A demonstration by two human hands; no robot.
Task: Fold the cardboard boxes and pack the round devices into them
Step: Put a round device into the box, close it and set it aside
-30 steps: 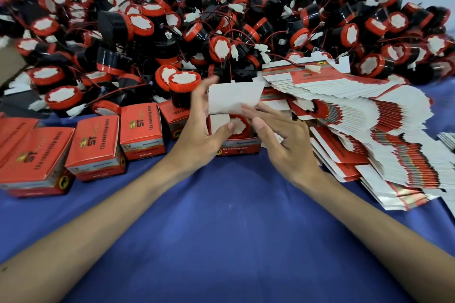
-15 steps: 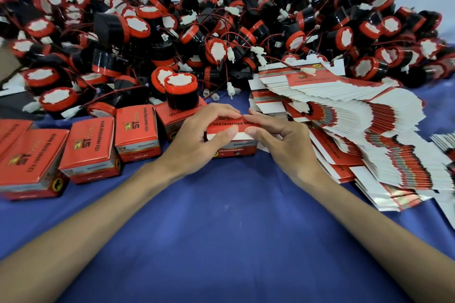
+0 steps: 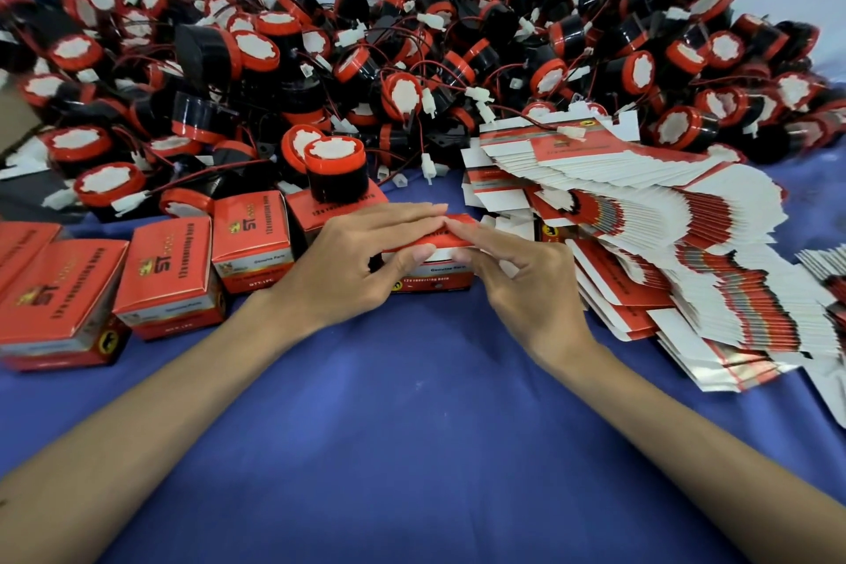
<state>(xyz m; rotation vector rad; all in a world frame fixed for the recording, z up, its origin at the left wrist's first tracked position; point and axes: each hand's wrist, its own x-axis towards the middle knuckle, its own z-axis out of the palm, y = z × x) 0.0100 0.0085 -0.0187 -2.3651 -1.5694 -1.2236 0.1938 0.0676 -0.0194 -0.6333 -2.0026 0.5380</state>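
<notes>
Fingers of the left hand (image 3: pixel 361 252) and right hand (image 3: pixel 522 275) lie atop the red box (image 3: pixel 430 282), thumbs pinching its front. Round devices (image 3: pixel 405 94) heap behind it.

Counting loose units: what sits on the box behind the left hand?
One round device stands upright on that box, red cap up. Whether the box holds anything cannot be seen; the left hand hides its front.

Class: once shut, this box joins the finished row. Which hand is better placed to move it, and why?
Probably left: left hand and right hand both grip the box, but the finished row lies leftward.
</notes>
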